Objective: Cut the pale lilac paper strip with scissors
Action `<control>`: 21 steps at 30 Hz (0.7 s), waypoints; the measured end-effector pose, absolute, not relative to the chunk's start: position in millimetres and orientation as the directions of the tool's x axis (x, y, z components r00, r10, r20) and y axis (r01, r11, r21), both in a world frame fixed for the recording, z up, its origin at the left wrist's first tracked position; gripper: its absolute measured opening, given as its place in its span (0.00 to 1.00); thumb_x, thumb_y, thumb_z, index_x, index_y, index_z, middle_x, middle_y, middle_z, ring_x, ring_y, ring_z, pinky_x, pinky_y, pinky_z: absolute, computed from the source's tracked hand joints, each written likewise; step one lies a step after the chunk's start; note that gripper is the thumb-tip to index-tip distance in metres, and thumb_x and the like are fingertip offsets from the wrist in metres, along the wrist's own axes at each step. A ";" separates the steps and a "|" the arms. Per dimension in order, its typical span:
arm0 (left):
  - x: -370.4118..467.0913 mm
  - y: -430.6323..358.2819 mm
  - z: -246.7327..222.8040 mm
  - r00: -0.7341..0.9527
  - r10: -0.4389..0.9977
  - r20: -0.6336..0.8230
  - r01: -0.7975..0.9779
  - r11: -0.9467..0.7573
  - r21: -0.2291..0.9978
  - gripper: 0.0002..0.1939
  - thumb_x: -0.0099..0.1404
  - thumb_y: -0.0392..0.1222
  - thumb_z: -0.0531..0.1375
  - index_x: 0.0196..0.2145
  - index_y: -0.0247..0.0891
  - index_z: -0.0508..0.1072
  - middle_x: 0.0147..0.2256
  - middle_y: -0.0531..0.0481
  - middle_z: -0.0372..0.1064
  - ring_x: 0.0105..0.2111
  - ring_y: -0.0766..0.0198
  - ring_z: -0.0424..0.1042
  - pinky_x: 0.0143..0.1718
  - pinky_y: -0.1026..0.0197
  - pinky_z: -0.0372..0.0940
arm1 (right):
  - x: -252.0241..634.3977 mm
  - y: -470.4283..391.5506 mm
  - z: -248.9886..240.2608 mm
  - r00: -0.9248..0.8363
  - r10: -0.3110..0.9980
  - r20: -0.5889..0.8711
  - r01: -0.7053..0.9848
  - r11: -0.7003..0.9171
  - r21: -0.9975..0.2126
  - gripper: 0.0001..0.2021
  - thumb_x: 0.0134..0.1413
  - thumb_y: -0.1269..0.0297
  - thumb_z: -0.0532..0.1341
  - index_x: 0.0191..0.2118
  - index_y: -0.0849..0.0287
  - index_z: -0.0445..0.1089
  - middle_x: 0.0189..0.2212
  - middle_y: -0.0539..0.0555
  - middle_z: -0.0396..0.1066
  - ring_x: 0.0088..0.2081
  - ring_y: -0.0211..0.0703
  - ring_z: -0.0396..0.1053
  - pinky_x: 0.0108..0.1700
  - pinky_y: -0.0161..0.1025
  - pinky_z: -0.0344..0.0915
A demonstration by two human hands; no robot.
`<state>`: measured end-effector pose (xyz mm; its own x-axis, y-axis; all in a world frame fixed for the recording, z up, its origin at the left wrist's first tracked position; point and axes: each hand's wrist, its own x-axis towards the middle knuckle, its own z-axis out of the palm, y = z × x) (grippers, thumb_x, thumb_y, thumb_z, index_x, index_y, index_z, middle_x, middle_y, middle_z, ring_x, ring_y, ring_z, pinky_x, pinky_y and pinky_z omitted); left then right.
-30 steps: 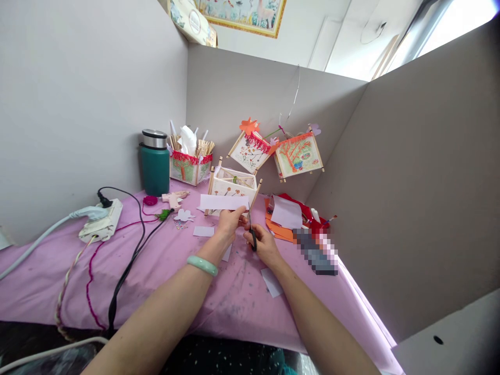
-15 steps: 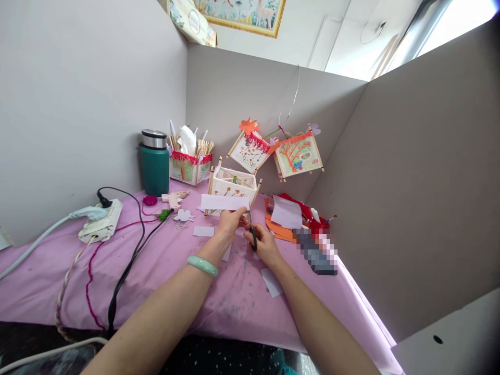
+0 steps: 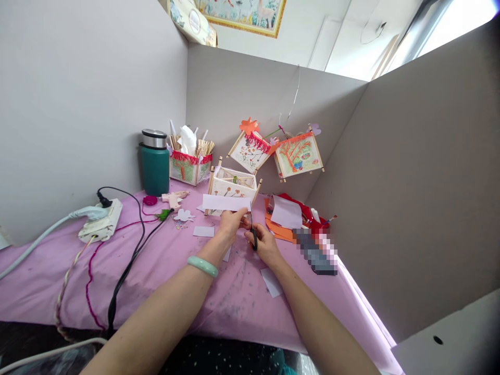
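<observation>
My left hand (image 3: 233, 223) pinches a long strip of pale lilac paper (image 3: 223, 202) near its right end, holding it level above the cloth. In my right hand (image 3: 266, 244) are scissors (image 3: 254, 238) with black handles. Their blades point up and stand at the strip's right edge; how far they are apart I cannot make out. Behind the strip, a small stick-framed box (image 3: 234, 182) with drawn flowers is partly hidden. Cut paper pieces lie about my hands: a small rectangle (image 3: 203, 231) to the left and another piece (image 3: 272, 282) beside my right wrist.
A green flask (image 3: 155, 169) and a decorated box of sticks (image 3: 195, 169) stand back left. Left of my hands lie a pink glue gun (image 3: 174, 199), its cable and a power strip (image 3: 102, 221). Orange paper (image 3: 282, 231) lies right; decorated panels (image 3: 299, 154) hang behind.
The paper strip, my left hand and the scissors have shifted very slightly to the right. Everything else lies as before.
</observation>
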<state>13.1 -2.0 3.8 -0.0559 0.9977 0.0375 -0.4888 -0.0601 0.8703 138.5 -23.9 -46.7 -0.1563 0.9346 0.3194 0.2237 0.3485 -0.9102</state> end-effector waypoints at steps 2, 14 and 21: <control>13.2 -1.8 3.6 -0.052 0.998 0.042 -0.496 -0.062 0.866 0.06 0.50 0.37 0.63 0.24 0.31 0.70 0.15 0.53 0.63 0.14 0.68 0.62 0.21 0.63 0.61 | 138.2 -24.0 -46.6 -0.156 0.933 0.325 0.231 0.355 -0.906 0.17 0.50 0.51 0.63 0.41 0.59 0.68 0.22 0.47 0.65 0.24 0.37 0.62 0.26 0.34 0.58; 15.0 -3.0 3.8 -0.058 0.998 0.039 -0.469 -0.061 0.881 0.05 0.50 0.37 0.62 0.25 0.32 0.71 0.14 0.52 0.63 0.15 0.68 0.63 0.20 0.65 0.60 | 138.6 -21.0 -50.1 -0.145 0.933 0.329 0.197 0.353 -0.915 0.18 0.49 0.52 0.63 0.43 0.58 0.69 0.22 0.47 0.65 0.24 0.37 0.64 0.27 0.34 0.60; 15.1 -3.0 2.6 -0.047 0.998 0.036 -0.465 -0.054 0.884 0.06 0.50 0.38 0.62 0.26 0.31 0.71 0.15 0.51 0.65 0.15 0.67 0.64 0.20 0.65 0.61 | 139.0 -18.9 -51.8 -0.144 0.932 0.331 0.186 0.354 -0.916 0.18 0.49 0.52 0.63 0.42 0.58 0.68 0.23 0.47 0.67 0.24 0.38 0.64 0.27 0.35 0.60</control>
